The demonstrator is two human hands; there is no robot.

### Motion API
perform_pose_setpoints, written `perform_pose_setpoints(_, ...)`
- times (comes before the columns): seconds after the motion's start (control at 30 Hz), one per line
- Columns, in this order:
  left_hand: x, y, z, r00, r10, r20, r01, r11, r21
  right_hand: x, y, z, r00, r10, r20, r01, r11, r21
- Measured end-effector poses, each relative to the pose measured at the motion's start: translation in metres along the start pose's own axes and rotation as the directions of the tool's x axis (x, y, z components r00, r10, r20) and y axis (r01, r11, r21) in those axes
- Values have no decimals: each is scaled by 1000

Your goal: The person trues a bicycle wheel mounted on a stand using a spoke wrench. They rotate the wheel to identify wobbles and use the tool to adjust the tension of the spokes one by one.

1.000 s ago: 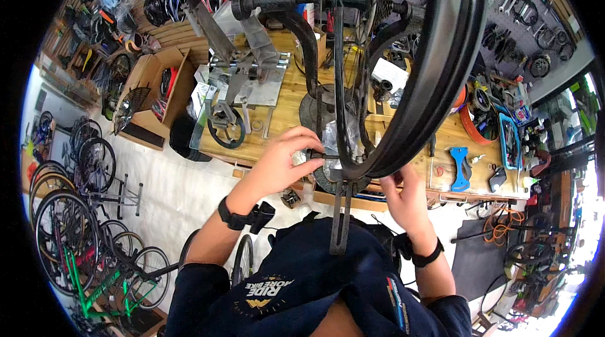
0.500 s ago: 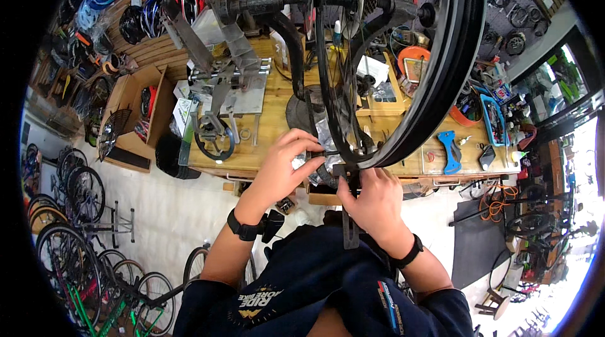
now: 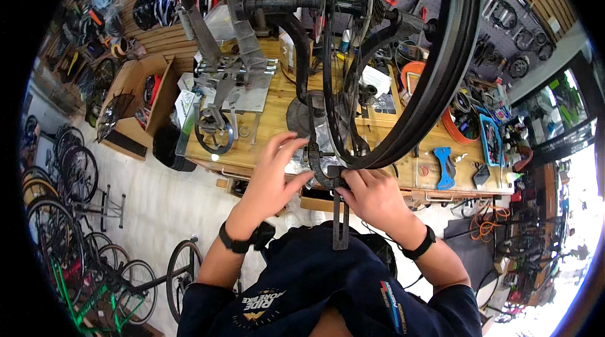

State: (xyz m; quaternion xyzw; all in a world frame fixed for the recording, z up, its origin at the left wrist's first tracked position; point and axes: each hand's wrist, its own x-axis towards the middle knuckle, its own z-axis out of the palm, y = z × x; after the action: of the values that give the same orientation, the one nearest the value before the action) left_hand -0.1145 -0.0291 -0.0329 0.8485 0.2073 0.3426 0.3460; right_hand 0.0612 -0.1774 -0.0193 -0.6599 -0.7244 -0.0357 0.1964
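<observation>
A bicycle wheel (image 3: 435, 94) with a black rim stands upright in a dark metal truing stand (image 3: 301, 53), its lower edge close to my hands. Below the rim, a curved caliper arm (image 3: 315, 164) with a small knob meets a slotted metal bar (image 3: 341, 227) that points toward my body. My right hand (image 3: 378, 198) is closed at the top of this bar, thumb and fingers pinching its head just under the rim; the fingertips are partly hidden. Left of the caliper arm, my left hand (image 3: 268, 176) is open, thumb and fingers apart, the fingertips near the knob.
On the wooden bench (image 3: 252, 148), a second metal stand (image 3: 242, 53) is at the left. Toward the right lie a blue tool (image 3: 444, 168), a blue tray (image 3: 491, 138) and an orange bowl (image 3: 463, 119). A cardboard box (image 3: 142, 94) and several bicycles are on the floor at left.
My left hand has drawn slightly left, its thumb and fingers spreading away from the caliper arm. My right hand stays at the slotted bar. The whole view has shifted a little.
</observation>
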Motion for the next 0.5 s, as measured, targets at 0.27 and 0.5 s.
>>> perform_pose_setpoints(0.27,-69,41,16,650,-272,710,578,783,-229,-5,13,15,983,-162,-90,173,978,118)
perform_pose_setpoints(0.5,-71,51,50,668,-335,665,728,483,-487,3,37,9,909,-400,-113,413,900,137)
